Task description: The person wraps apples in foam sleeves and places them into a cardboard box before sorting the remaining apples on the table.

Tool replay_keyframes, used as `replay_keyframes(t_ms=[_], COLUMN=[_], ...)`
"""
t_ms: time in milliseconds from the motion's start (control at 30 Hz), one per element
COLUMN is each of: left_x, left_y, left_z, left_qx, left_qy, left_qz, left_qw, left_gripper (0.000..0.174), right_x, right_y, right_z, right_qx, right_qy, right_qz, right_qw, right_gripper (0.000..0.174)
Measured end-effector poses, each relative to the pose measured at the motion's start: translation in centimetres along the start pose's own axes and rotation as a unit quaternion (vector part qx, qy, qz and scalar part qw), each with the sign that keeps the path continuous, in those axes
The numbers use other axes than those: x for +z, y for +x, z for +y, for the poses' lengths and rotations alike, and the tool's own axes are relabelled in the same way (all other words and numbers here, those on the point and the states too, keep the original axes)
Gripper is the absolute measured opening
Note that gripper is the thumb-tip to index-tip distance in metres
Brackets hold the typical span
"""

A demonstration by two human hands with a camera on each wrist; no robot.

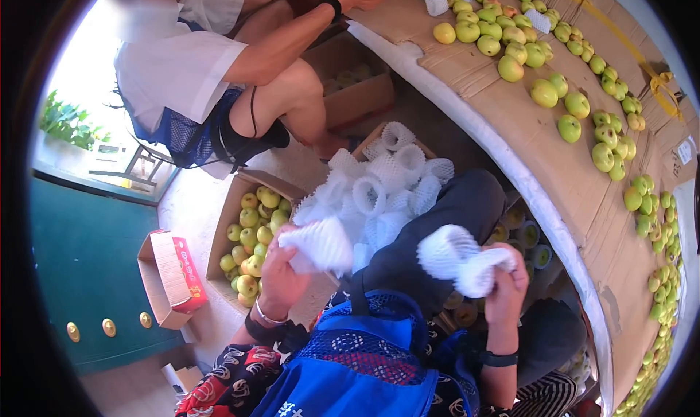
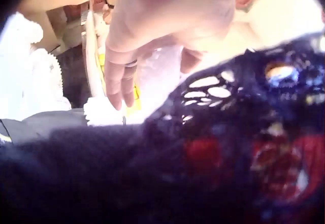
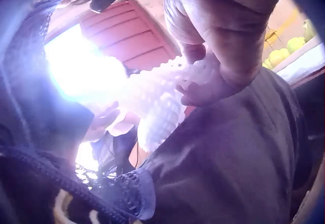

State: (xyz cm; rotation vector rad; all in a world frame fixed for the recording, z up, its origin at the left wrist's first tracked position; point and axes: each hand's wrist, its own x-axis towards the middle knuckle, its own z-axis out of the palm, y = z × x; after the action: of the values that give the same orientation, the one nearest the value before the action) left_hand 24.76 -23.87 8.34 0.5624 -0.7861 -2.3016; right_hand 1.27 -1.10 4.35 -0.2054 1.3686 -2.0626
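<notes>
White foam net sleeves are in both hands. In the head view the left hand pinches one sleeve over the lap, at the left. At the right, the right hand grips a bunched foam net by its end. The right wrist view shows thumb and fingers of the right hand pinching the ribbed net. In the left wrist view the left hand has its fingers pointing down beside pale foam, its grip partly hidden. A pile of foam nets lies just ahead.
A box of apples stands at left, near a small red carton. On the right a cardboard-covered table carries rows of apples. Another person sits at upper left. Wrapped fruit lies under the table edge.
</notes>
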Motion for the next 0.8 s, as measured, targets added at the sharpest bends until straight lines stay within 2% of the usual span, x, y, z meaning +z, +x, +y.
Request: replay_keyframes(t_ms=[33, 67, 100, 133, 167, 233, 267, 333, 367, 400, 433, 467, 533, 567, 600, 633, 667, 700, 733, 800], left_x=[-0.2, -0.7, -1.1, -1.3, -1.4, -1.9, -1.9, -1.3, -1.3, -1.4, -1.4, -0.7, 0.8, -0.3, -0.8, -1.3, -2.1, -3.0, -3.7, -5.1], left_y=[0.3, 0.8, 1.4, 2.0, 2.7, 5.0, 6.4, 9.2, 10.2, 11.1, 11.9, 12.3, 12.6, 13.0, 13.1, 13.1, 13.3, 13.2, 13.1, 12.8], left_z=[-0.1, -0.5, -1.1, -1.6, -2.2, -3.2, -3.8, -6.5, -8.4, -9.9, -10.6, -10.3, -9.4, -9.4, -10.1, -10.5, -10.6, -11.5, -12.2, -13.8], left_qx=[0.002, 0.045, 0.085, 0.082, 0.110, 0.186, 0.187, 0.173, 0.171, 0.174, 0.179, 0.186, 0.170, 0.165, 0.164, 0.170, 0.177, 0.183, 0.186, 0.182], left_qy=[0.003, 0.149, 0.290, 0.289, 0.421, 0.631, 0.629, 0.689, 0.680, 0.770, 0.845, 0.844, 0.866, 0.871, 0.871, 0.872, 0.875, 0.869, 0.871, 0.878], left_qz=[0.000, 0.053, 0.104, 0.101, 0.062, -0.044, -0.047, -0.104, -0.117, -0.157, -0.191, -0.192, -0.201, -0.194, -0.195, -0.220, -0.244, -0.251, -0.244, -0.257], left_qw=[1.000, 0.986, 0.948, 0.948, 0.898, 0.751, 0.753, 0.697, 0.703, 0.593, 0.467, 0.464, 0.426, 0.421, 0.421, 0.402, 0.380, 0.386, 0.384, 0.361], left_gripper=[0.019, 0.019, 0.019, 0.019, 0.021, 0.026, 0.026, 0.038, 0.038, 0.044, 0.050, 0.050, 0.056, 0.053, 0.053, 0.053, 0.053, 0.055, 0.055, 0.058], right_x=[-1.1, -2.1, -3.0, -3.9, -4.7, -5.0, -5.2, -4.3, -3.8, -2.9, -2.9, -2.8, -1.4, -1.6, -1.9, -1.8, -1.5, -1.1, -1.0, -1.7], right_y=[0.1, 0.2, 0.3, 0.3, 0.1, 0.0, -0.2, -0.3, 0.0, 0.3, 0.9, 1.4, 1.2, 1.4, 1.3, 1.4, 1.5, 1.3, 1.2, 0.9], right_z=[-0.2, -0.4, -0.7, -1.0, -1.4, -2.0, -2.4, -2.4, -1.8, -0.9, 1.5, 4.2, 4.5, 4.3, 4.1, 4.0, 3.7, 2.8, 2.3, 2.8], right_qx=[-0.016, -0.031, -0.045, -0.060, -0.068, -0.069, -0.071, -0.021, -0.015, 0.033, 0.043, 0.039, 0.064, 0.063, 0.032, -0.001, -0.002, -0.066, -0.130, -0.154], right_qy=[0.050, 0.100, 0.124, 0.145, 0.165, 0.174, 0.182, 0.187, 0.229, 0.246, 0.256, 0.260, 0.362, 0.360, 0.259, 0.159, 0.165, 0.006, -0.156, -0.187], right_qz=[0.021, 0.042, 0.044, 0.048, 0.057, 0.043, 0.029, 0.063, 0.021, 0.047, 0.008, -0.048, -0.029, -0.031, 0.004, 0.037, 0.032, 0.020, 0.008, -0.001], right_qw=[0.998, 0.994, 0.990, 0.986, 0.982, 0.981, 0.980, 0.980, 0.973, 0.967, 0.966, 0.964, 0.930, 0.930, 0.965, 0.987, 0.986, 0.998, 0.979, 0.970], right_gripper=[0.035, 0.035, 0.035, 0.035, 0.036, 0.036, 0.036, 0.036, 0.035, 0.035, 0.035, 0.032, 0.034, 0.034, 0.035, 0.036, 0.036, 0.036, 0.036, 0.036])
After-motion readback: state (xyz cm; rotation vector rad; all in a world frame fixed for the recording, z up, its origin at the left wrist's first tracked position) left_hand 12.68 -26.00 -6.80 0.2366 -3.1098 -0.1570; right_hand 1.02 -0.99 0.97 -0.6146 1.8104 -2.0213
